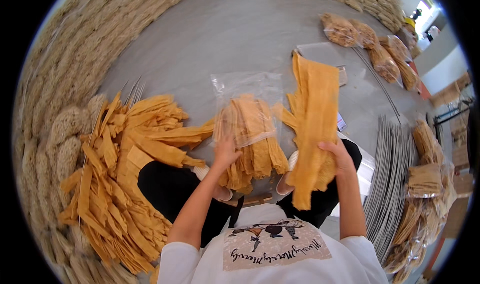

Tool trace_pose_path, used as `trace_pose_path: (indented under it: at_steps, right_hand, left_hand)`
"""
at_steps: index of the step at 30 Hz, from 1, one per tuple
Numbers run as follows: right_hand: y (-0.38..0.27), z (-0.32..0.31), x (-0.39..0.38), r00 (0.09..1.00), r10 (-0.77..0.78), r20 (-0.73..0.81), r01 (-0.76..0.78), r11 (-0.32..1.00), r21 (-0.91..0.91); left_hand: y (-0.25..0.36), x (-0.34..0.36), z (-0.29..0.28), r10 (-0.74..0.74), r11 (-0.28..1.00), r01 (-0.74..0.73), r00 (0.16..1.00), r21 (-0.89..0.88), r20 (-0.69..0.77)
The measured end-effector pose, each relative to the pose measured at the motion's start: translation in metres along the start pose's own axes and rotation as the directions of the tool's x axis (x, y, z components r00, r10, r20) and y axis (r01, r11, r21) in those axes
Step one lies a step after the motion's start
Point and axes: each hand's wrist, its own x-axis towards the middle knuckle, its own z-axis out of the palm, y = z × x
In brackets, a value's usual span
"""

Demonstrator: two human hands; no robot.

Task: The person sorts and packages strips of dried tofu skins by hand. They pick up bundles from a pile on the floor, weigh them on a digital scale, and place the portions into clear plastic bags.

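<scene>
A clear plastic bag point(225, 86) lies between my feet, with yellow strips of what looks like dried tofu skin point(262, 161) partly inside and sticking out of its near end. My left hand point(227, 151) is against the left side of these strips; its fingers reach under the plastic and are blurred, so their grip does not show. To the right, my right hand point(340, 156) is closed around the edge of a long bundle of yellow tofu-skin strips point(315, 109). The bundle hangs over my right knee, with its thumb-side edge pinched.
A large pile of loose yellow strips point(125, 184) spreads at my left, beside stacked pale coils point(65, 144). Thin grey rods point(390, 169) lie at right. Bagged tan sticks point(422, 181) line the far right; more bags point(382, 61) rest at the back right near a translucent tray point(320, 53).
</scene>
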Motion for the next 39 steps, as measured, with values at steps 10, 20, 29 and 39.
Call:
trace_pose_path:
  at_steps: [10,20,29,39]
  right_hand:
    - [0.030,-0.012,-0.017,0.866,0.491,0.098,-0.495,0.868,0.031]
    - [0.093,-0.011,0.021,0.600,0.788,0.136,-0.772,0.616,-0.160]
    - [0.135,-0.003,0.055,0.420,0.900,0.118,-0.898,0.430,-0.087]
    - [0.140,0.028,0.052,0.556,0.829,0.052,-0.829,0.550,0.103]
  left_hand:
    - [-0.009,0.004,0.045,0.043,0.978,-0.010,0.987,0.208,-0.154]
    - [-0.038,0.050,0.040,-0.247,0.860,0.117,0.947,-0.497,-0.203]
    - [0.000,0.044,0.022,-0.090,0.948,-0.009,0.951,-0.317,-0.295]
    - [0.014,0.030,0.009,0.043,0.948,-0.174,0.898,-0.265,-0.438]
